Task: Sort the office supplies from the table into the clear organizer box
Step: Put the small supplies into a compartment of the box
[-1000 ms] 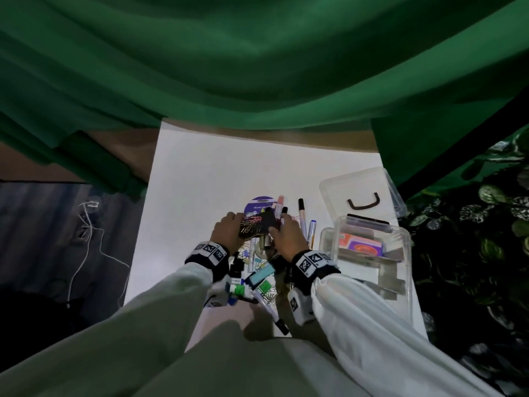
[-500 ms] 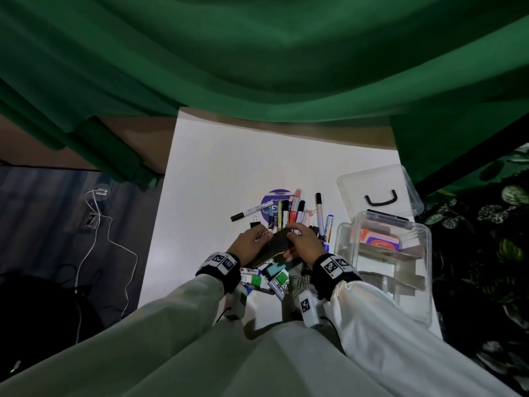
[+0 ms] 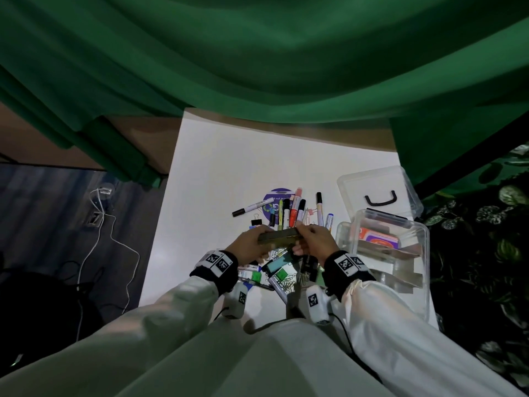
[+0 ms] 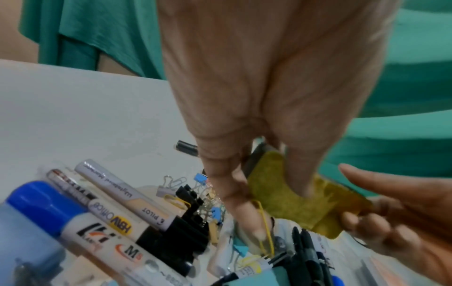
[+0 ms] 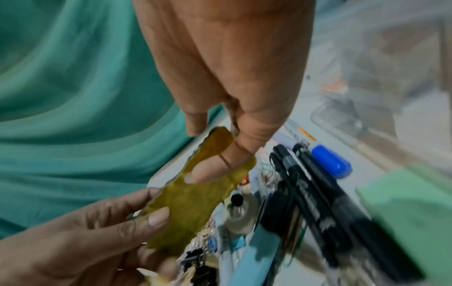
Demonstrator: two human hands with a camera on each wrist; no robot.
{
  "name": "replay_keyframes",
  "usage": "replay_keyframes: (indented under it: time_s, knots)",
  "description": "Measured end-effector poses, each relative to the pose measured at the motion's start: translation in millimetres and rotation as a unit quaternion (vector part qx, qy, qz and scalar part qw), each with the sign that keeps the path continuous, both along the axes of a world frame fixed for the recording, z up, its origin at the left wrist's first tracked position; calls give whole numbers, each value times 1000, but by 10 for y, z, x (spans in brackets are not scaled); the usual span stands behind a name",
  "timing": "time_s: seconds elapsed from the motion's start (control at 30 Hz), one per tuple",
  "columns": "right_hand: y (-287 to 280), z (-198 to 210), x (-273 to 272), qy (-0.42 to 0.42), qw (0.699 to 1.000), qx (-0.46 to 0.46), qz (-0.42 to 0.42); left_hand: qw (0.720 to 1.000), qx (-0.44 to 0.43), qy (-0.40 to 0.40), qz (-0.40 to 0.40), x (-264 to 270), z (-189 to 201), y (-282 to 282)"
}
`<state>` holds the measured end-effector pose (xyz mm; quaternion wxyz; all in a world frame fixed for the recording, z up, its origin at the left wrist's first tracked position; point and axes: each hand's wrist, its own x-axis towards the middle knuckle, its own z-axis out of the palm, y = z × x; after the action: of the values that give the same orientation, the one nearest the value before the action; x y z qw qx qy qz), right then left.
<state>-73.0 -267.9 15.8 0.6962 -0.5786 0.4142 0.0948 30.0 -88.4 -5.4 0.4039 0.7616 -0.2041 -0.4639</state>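
Both hands hold one flat olive-yellow packet [image 3: 279, 235] above the pile of supplies. My left hand [image 3: 257, 239] pinches its left end, thumb on top in the left wrist view, packet [image 4: 281, 195]. My right hand [image 3: 304, 234] pinches the right end; in the right wrist view a finger presses on the packet [image 5: 193, 195]. The clear organizer box [image 3: 420, 253] stands open to the right of my right hand, with an orange and purple pack [image 3: 378, 237] in its far compartment. Markers [image 3: 293, 210] lie fanned out just beyond the hands.
The box lid [image 3: 357, 184] with a black handle lies behind the box. Binder clips [image 4: 190, 201], paper clips, glue and more markers [image 4: 127, 195] crowd the table under the hands. Green curtain hangs at the back; a white cable [image 3: 100, 224] trails on the floor at left.
The packet has turned from showing its dark face with coloured clips to showing its olive side. Both hands have kept hold of it and drawn back from the markers.
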Motion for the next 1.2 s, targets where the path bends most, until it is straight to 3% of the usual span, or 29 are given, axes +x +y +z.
replay_keyframes:
  time_s: [0.07,0.1,0.2,0.33,0.37,0.5,0.6,0.7,0.83,0.9,0.97,1.03,1.1,1.2]
  knots:
    - [-61,16,-2,16,990,-76,114,999,9,-39,21,20,2,25]
    - [-100,11,-1,31,970,-157,183,999,9,-49,19,24,16,28]
    - [-184,-23,-22,68,842,-413,340,997,8,-77,-15,26,108,27]
    - [-171,69,-35,-29,748,-498,438,983,27,-156,-92,35,184,-65]
    - [-152,85,-25,-37,748,-483,453,981,29,-166,-99,33,201,-95]
    - [-153,201,-46,-15,826,-367,427,983,52,-175,5,25,170,-156]
    - [-335,358,-96,-5,851,-378,365,973,100,-206,29,19,72,-141]
    - [-712,518,-277,-24,890,-367,270,965,104,-234,-52,-215,55,-332]
    - [-1233,677,-583,-67,907,-370,191,940,83,-271,-190,-707,-48,-749]
    - [-1520,669,-746,-90,895,-397,182,909,77,-303,-275,-958,-182,-943]
    - [-1771,641,-892,-76,859,-465,200,856,83,-361,-362,-1146,-337,-1094]
    - [-1929,632,-1015,-38,824,-526,208,808,116,-417,-399,-1251,-414,-1187]
    - [-1952,620,-1105,6,793,-551,259,792,134,-440,-401,-1278,-461,-1238]
    - [-1890,503,-1186,43,756,-560,337,808,109,-435,-382,-1242,-497,-1240]
